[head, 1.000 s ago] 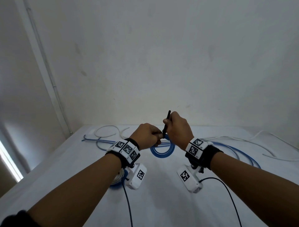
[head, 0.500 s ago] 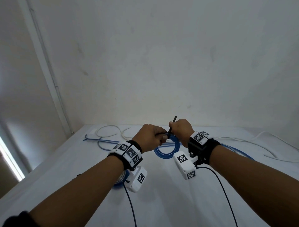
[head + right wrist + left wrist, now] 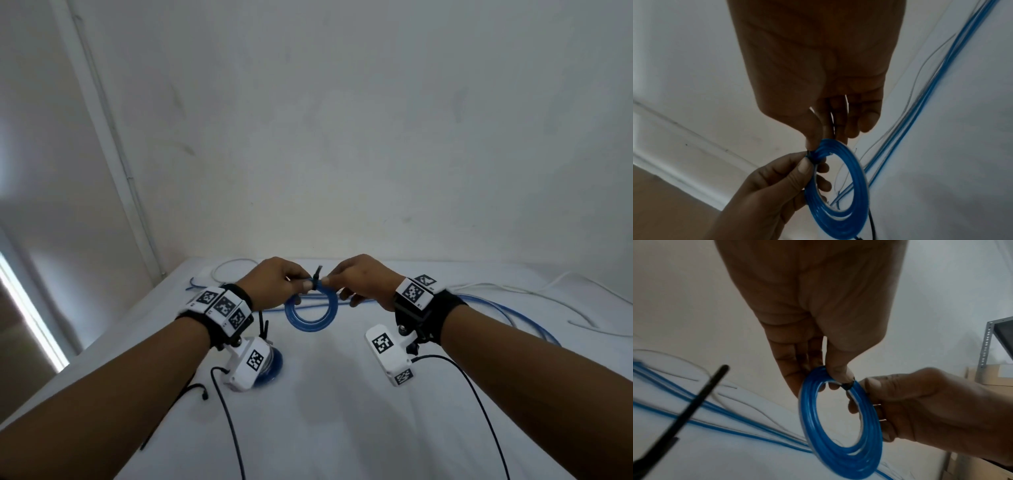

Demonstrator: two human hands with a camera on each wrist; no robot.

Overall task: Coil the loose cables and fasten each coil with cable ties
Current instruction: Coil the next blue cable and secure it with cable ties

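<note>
A person's left hand [image 3: 274, 286] and right hand [image 3: 364, 282] hold a blue cable coil [image 3: 311, 313] above a white desk [image 3: 342, 411], fingers of both pinching its top beside a black cable tie [image 3: 317, 275]; loose cables [image 3: 507, 308] lie behind.

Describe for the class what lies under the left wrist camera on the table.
A second blue coil shows beneath the left wrist camera, on the white table. The camera covers most of it, so any tie is hidden.

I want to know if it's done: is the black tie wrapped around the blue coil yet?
Yes: the black tie circles the blue coil, pinched between both hands.
</note>
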